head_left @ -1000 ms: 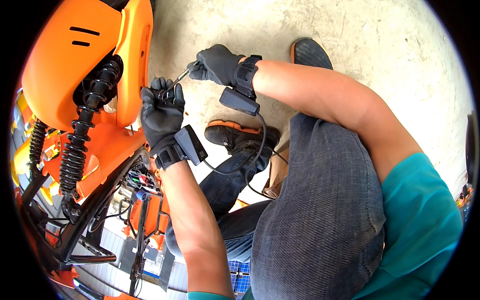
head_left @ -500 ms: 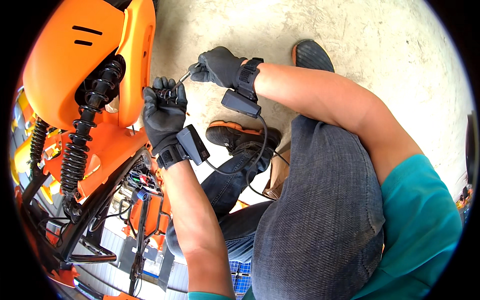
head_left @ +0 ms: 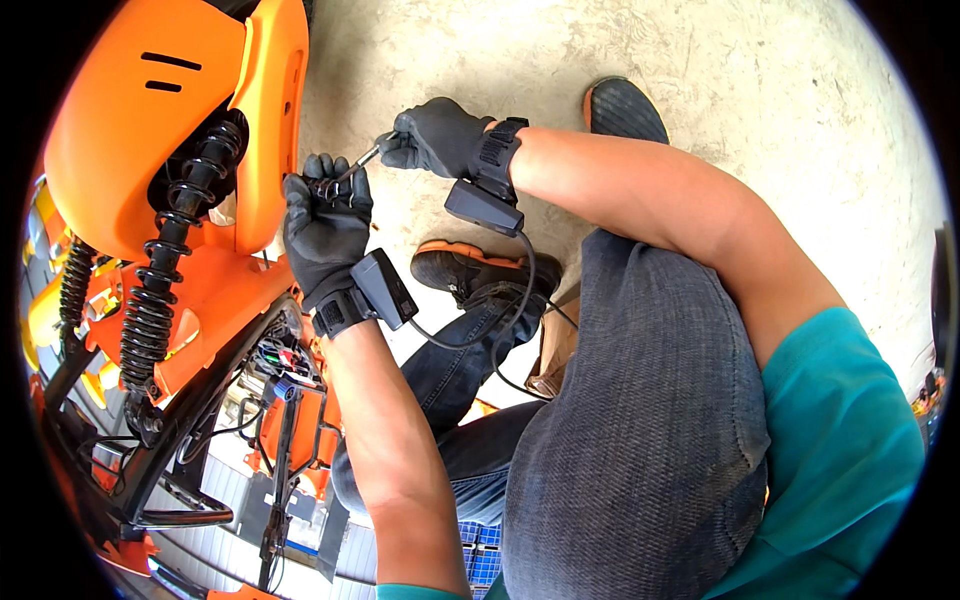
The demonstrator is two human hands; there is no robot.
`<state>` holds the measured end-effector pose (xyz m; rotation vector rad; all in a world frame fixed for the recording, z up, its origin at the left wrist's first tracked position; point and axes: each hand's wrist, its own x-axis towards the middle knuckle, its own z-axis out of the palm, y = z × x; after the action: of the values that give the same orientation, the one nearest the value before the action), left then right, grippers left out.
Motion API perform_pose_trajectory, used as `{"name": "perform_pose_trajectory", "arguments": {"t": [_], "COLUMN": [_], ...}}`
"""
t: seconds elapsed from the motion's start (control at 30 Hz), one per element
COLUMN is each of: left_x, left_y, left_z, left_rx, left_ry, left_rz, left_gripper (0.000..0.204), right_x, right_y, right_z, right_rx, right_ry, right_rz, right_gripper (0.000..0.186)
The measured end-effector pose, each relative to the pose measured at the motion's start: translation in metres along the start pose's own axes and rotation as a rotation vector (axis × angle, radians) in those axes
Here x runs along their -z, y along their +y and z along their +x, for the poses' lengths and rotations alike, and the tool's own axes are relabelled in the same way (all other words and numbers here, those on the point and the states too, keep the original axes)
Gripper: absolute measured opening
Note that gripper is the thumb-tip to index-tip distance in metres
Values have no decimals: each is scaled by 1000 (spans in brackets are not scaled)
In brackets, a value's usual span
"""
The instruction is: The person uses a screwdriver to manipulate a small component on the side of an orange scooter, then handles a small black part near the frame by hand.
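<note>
Metal rod point(head_left: 366, 157) in right hand point(head_left: 437, 138), small dark parts point(head_left: 322, 190) in left hand point(head_left: 330, 238).

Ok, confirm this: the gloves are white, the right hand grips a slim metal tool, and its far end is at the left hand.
The gloves are black, not white, as the head view shows. The right hand does grip a slim metal tool, with its far end at the left hand.

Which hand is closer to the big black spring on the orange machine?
Left. The left hand sits right of the big black spring in the picture, apart from it; the right hand is farther right, beyond the left hand.
</note>
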<state>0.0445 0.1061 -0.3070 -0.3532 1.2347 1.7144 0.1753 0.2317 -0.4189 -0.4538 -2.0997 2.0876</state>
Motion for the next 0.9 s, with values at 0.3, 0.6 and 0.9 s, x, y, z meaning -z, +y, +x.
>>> {"name": "perform_pose_trajectory", "arguments": {"t": [0.3,0.6,0.9], "left_x": [-1,-11,4], "left_y": [3,2,4], "left_z": [-5,-16,1], "left_rx": [46,-64,99], "left_ry": [-2,64,19], "left_rz": [29,239,86], "left_gripper": [20,14,20], "right_x": [-1,-3,67], "right_y": [-4,-183,-41], "right_z": [26,6,29], "right_rx": [-390,368,-375], "right_ry": [183,-95,447], "right_rz": [923,-90,932], "right_gripper": [21,28,23]}}
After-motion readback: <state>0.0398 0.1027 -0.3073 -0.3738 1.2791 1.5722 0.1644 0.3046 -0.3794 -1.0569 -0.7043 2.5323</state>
